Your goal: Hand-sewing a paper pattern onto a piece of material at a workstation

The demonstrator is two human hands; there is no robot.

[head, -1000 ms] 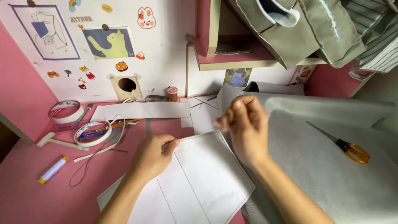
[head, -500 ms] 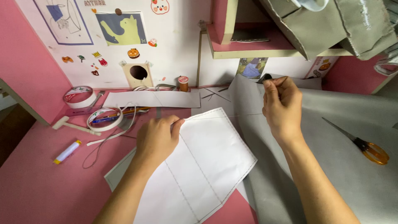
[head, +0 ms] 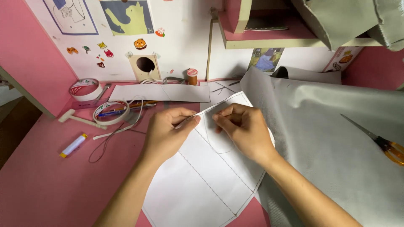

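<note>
A: What's the biggest thing in front of you?

B: The pink table [head: 38, 185]. Take the white paper pattern [head: 202, 176] lying on it as your landmark. Right of the pattern, and partly under its right edge, spreads the grey cloth [head: 328, 134].

A: And the pattern itself?

B: It lies flat in the middle of the table, marked with dashed lines, its top corner pointing at the back wall.

A: Where are your hands?

B: Both rest on the pattern's upper part. Your left hand [head: 166, 134] pinches something thin between thumb and forefinger, a pin or needle; it's too small to tell which. Your right hand [head: 244, 128] sits just beside it, fingers curled down and pressing on the paper; whether they grip anything you cannot tell.

A: What lies around?

B: Above the pattern, a long white paper strip [head: 160, 93]. Left of the pattern, two rolls of tape [head: 86, 89] and, nearer you, a small white tube with a yellow cap [head: 73, 145]. Far right of the pattern, orange-handled scissors [head: 385, 145] rest on the cloth. Behind the strip stands a small spool of thread [head: 192, 76].
</note>
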